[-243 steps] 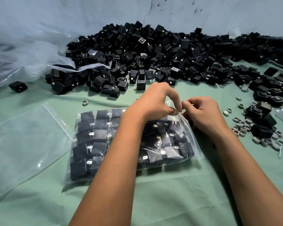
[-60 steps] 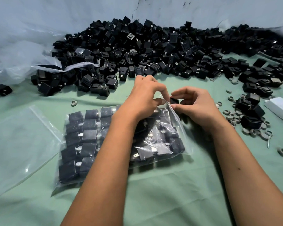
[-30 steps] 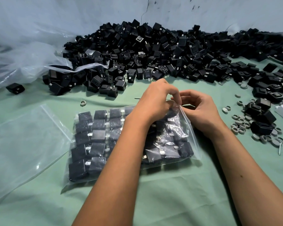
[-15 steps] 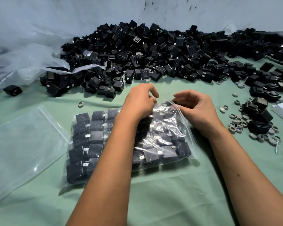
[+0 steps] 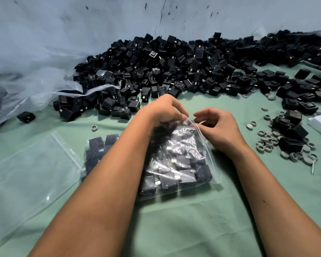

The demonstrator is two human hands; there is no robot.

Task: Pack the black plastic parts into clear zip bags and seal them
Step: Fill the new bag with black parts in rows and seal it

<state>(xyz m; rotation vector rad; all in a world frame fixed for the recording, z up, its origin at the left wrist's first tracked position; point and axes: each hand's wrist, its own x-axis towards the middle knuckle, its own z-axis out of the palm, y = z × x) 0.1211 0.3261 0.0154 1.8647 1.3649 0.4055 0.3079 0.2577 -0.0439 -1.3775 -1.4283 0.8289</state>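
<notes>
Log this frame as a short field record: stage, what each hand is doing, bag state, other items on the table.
stage: closing the filled zip bag
left hand: fingers curled at the bag's top edge, pinching it
right hand: fingers curled on the zip strip at the bag's right corner
bag contents: black plastic parts, packed in rows
seal: whether fully closed cannot be told
empty zip bag: lies flat to the left
loose parts pile: behind the hands
grey rings: scattered at right
surface: green cloth
</notes>
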